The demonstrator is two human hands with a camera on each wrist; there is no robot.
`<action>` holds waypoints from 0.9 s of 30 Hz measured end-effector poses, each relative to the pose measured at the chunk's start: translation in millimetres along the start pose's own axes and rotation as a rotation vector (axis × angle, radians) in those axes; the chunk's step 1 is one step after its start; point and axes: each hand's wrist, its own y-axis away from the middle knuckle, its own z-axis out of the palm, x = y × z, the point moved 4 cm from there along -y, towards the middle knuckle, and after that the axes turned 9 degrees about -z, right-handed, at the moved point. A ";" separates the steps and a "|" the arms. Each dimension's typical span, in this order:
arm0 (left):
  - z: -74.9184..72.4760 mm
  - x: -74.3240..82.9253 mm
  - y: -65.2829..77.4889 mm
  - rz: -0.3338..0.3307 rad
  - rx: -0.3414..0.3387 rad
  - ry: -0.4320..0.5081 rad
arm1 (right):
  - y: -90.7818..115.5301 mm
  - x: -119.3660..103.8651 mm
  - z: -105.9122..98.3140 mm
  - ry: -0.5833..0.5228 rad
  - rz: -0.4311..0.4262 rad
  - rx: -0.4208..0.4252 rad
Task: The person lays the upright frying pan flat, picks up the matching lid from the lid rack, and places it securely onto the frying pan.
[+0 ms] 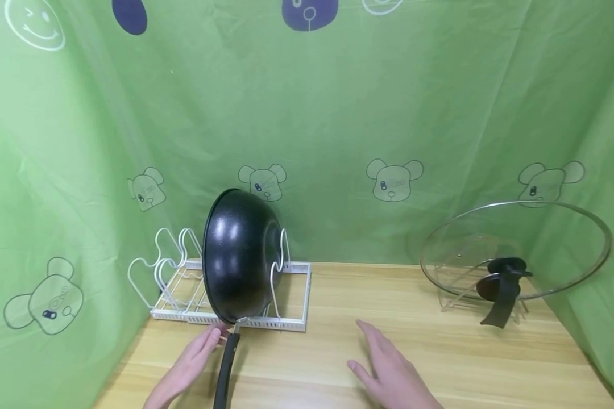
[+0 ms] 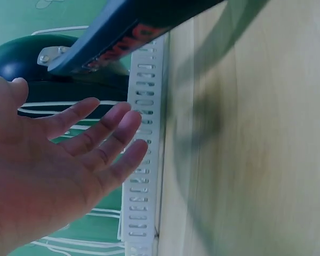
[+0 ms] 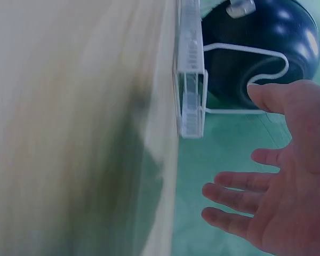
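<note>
A black wok stands on its side in a white wire rack, its black handle pointing toward me. My left hand is just left of the handle, at the rack's front edge. In the left wrist view this hand has its fingers spread with nothing in them, below the handle. My right hand hovers over the table to the right of the rack, thumb apart from the fingers. The right wrist view shows that hand holding nothing, with the wok beyond its thumb.
At the right, a large glass lid with a black knob leans on a small wire stand. White wire dividers rise from the rack's left part. A green printed curtain encloses the wooden table.
</note>
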 end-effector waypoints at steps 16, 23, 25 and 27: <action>8.3 -1.0 -2.1 -0.197 -0.053 0.213 | -13.1 -40.5 34.8 -0.104 -0.054 -0.038; 12.8 -2.3 -5.7 -0.221 -0.110 0.278 | -17.5 -53.0 52.8 -0.181 -0.047 -0.125; 15.0 -2.7 -6.8 -0.233 -0.130 0.298 | -18.2 -56.6 59.0 -0.201 -0.043 -0.150; 17.4 -2.6 -7.9 -0.248 -0.148 0.333 | -19.5 -60.4 64.0 -0.234 -0.049 -0.167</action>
